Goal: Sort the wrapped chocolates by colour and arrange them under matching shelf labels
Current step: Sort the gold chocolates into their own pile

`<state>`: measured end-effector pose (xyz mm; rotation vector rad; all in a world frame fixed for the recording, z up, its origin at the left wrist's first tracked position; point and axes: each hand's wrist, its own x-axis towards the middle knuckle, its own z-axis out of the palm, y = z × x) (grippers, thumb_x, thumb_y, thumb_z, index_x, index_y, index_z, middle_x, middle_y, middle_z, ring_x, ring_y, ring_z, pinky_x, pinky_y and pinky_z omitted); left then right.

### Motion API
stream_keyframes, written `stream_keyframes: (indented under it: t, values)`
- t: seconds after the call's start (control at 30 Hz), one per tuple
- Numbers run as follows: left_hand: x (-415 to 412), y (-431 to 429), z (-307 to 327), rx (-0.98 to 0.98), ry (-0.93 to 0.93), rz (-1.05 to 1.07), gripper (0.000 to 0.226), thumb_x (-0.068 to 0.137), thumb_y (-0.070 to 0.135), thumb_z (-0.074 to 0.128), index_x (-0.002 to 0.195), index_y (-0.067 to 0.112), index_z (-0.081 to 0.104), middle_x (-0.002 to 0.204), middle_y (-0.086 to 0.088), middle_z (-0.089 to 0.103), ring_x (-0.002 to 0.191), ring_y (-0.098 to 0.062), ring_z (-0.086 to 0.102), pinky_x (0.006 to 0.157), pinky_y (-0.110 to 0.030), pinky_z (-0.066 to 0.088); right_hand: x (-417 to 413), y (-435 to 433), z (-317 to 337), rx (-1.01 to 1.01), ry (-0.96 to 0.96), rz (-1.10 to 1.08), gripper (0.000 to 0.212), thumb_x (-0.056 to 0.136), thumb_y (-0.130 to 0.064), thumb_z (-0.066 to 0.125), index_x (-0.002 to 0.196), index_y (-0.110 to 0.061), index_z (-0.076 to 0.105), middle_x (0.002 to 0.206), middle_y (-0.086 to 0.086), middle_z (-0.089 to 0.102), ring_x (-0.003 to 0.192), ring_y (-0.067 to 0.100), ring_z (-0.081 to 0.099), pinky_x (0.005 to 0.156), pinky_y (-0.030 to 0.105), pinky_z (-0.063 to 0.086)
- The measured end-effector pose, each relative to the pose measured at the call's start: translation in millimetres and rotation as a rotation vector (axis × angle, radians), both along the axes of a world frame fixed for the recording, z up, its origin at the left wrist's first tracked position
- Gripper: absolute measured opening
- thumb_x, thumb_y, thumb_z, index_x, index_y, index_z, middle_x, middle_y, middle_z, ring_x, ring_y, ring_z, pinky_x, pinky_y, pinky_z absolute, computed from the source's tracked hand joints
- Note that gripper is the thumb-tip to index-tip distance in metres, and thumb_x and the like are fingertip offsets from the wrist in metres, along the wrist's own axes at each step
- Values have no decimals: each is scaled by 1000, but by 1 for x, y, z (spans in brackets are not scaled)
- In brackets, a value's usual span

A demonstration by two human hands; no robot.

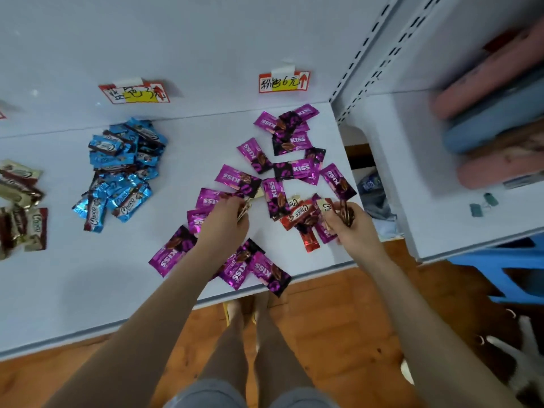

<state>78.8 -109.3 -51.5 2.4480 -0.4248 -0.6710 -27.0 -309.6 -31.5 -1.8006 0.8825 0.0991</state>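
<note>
- White shelf (191, 148) seen from above by the head camera, with a wooden floor (338, 319) below its front edge.
- Two handwritten labels are taped to the back wall: the left label (134, 94) and the right label (284, 82).
- Blue chocolates (120, 172) are heaped under the left label.
- Purple chocolates (282, 169) are scattered under the right label, reaching the front edge.
- Gold chocolates (20, 198) lie at the far left.
- Red chocolates (300, 214) sit among the purple ones, just beside the right hand (350, 228).
- The left hand (226, 222) curls its fingers round a gold-wrapped piece.
- The right hand pinches a small bunch of cream-and-brown pieces.
- The wrappers look light, crinkly and slick. A gentle pinch across the middle or at a crimped end should hold best.
</note>
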Motion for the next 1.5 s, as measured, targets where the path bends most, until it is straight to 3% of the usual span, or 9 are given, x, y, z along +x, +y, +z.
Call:
stream_keyframes:
  t: [0.17, 0.4, 0.57, 0.73, 0.83, 0.97, 1.27, 1.37, 1.5]
  values:
    - [13, -6, -8, 306, -172, -187, 26, 94, 28, 54, 106, 4, 54, 107, -14, 55, 88, -30, 58, 70, -37, 46, -15, 7, -10, 60, -9, -105, 18, 93, -15, 52, 110, -9, 47, 87, -7, 57, 74, 2, 59, 52, 9, 47]
    - [20, -10, -9, 345, -154, -169, 30, 92, 27, 57, 110, 3, 55, 114, -14, 50, 88, -30, 59, 67, -34, 43, 5, 21, -13, 80, 21, -28, 13, 95, -20, 47, 107, -17, 43, 85, -5, 55, 75, 8, 56, 62, 23, 49]
    - [19, -15, -7, 368, -162, -179, 19, 96, 13, 50, 110, 2, 56, 107, -15, 55, 87, -30, 60, 70, -36, 47, 37, 26, -9, 82, -2, 117, 7, 94, -29, 48, 94, -23, 46, 75, -6, 57, 57, -3, 53, 53, 14, 43]
    - [14, 4, 2, 43, -122, 147, 17, 91, 8, 48, 76, 8, 55, 71, -6, 53, 66, -24, 52, 50, -26, 33, 72, 37, -11, -54, 0, 343, 33, 83, -33, 66, 102, -15, 47, 79, -9, 51, 69, 1, 50, 56, 14, 41]
    - [10, 25, 12, -177, -25, 466, 34, 89, 10, 53, 58, 18, 42, 52, 4, 42, 47, -8, 43, 43, -13, 31, 93, 49, -17, -268, -15, 607, 22, 86, -24, 62, 93, -10, 47, 69, -7, 45, 63, 13, 47, 54, 25, 35]
    - [3, 44, 16, -306, 122, 705, 34, 92, 16, 53, 61, 16, 38, 55, 0, 39, 53, -17, 37, 55, -30, 34, 112, 66, -27, -517, -51, 887, 18, 89, -23, 58, 97, -7, 55, 79, 2, 55, 76, 22, 55, 60, 28, 34]
    - [-3, 52, 21, -382, 243, 814, 27, 97, 22, 45, 72, 13, 42, 63, -1, 40, 56, -14, 37, 47, -26, 32, 122, 76, -32, -753, -10, 953, 22, 90, -19, 56, 108, -7, 56, 105, 12, 56, 92, 29, 56, 63, 30, 35]
    - [-5, 48, 23, -411, 263, 804, 24, 98, 19, 43, 75, 11, 44, 67, -5, 45, 61, -18, 44, 50, -22, 41, 122, 74, -33, -771, 1, 940, 27, 90, -20, 56, 113, -6, 55, 110, 13, 52, 96, 27, 53, 65, 28, 36]
    - [-8, 43, 25, -495, 339, 813, 18, 99, 18, 40, 99, 3, 51, 77, -7, 63, 63, -19, 65, 65, -39, 52, 118, 74, -37, -866, -10, 1028, 22, 92, -10, 52, 113, -6, 53, 113, 12, 50, 102, 25, 50, 68, 28, 39]
